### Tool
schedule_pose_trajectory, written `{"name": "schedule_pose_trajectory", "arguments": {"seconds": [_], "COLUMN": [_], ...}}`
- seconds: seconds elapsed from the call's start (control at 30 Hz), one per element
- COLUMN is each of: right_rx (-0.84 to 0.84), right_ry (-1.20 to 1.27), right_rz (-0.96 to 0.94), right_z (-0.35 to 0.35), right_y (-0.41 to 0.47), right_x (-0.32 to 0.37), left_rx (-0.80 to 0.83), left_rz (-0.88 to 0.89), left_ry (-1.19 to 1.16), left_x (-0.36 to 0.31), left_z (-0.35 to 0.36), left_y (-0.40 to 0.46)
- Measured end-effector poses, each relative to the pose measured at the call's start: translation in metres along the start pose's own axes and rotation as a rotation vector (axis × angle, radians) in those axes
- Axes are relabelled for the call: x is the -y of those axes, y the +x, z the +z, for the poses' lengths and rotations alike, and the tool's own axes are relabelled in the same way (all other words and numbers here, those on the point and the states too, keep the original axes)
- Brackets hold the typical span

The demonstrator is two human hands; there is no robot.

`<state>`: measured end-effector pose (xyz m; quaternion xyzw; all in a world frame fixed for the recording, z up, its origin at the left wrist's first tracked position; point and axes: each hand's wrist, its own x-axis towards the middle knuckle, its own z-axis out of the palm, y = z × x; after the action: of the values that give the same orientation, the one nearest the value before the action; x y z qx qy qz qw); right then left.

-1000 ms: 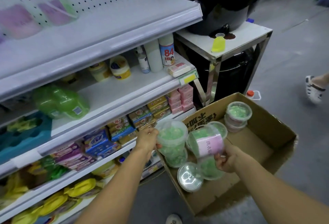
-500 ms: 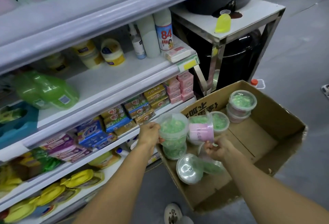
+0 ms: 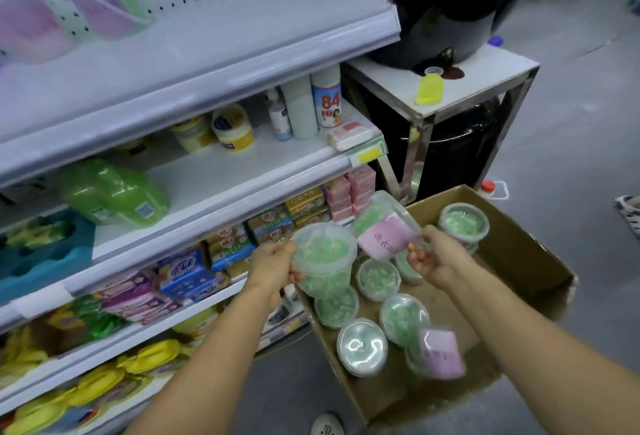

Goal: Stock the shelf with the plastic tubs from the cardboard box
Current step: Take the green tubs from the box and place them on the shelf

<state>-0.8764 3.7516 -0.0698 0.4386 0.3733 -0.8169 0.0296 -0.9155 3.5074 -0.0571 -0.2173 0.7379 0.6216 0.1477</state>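
From the head camera, the left hand (image 3: 273, 263) holds a clear plastic tub (image 3: 323, 261) of green beads by its side, fingers curled round the wall just under the rim, the tub upright above the left edge of the cardboard box (image 3: 519, 247). The right hand (image 3: 434, 256) pinches a second tub (image 3: 384, 227) with a pink label; this one is tilted, its lid end leaning up and left toward the shelving, and it hangs above the box and just beside the first tub. So both grips are closed on a tub each.

More tubs (image 3: 398, 317) lie in the box: several stand with lids up along its left side, one with a pink label (image 3: 440, 353) lies near the front, and a stack (image 3: 462, 223) stands at the far corner.

The box sits on the floor at the foot of the shelf (image 3: 242, 178), which carries soap bars, bottles and a green jug (image 3: 114, 192). A yellow bottle (image 3: 429, 86) stands on a small tabletop (image 3: 491, 71) behind the box.
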Motion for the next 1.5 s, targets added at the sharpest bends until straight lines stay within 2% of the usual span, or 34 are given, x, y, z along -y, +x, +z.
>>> {"name": "schedule_pose_trajectory", "arguments": {"seconds": [0.13, 0.33, 0.6, 1.07, 1.23, 1.5], "right_rx": [0.063, 0.267, 0.441, 0.438, 0.453, 0.436], "right_ry": [-0.171, -0.305, -0.400, -0.548, -0.540, -0.669], "right_rz": [-0.190, -0.403, -0.614, -0.586, -0.614, -0.673], "right_z": [0.032, 0.104, 0.215, 0.376, 0.420, 0.489], "right_y": [-0.052, -0.129, -0.183, -0.133, -0.099, -0.054], "right_x": [0.055, 0.121, 0.151, 0.155, 0.163, 0.176], "left_rx": [-0.014, -0.058, -0.229, -0.307, -0.289, -0.262], "left_rz": [0.094, 0.288, 0.454, 0.467, 0.446, 0.408], "left_ry": [-0.088, -0.143, -0.179, -0.213, -0.210, -0.213], "left_x": [-0.051, -0.138, -0.233, -0.306, -0.323, -0.346], "left_z": [-0.022, -0.071, -0.142, -0.226, -0.238, -0.243], "left_y": [-0.031, -0.071, -0.089, 0.000, 0.045, 0.101]}}
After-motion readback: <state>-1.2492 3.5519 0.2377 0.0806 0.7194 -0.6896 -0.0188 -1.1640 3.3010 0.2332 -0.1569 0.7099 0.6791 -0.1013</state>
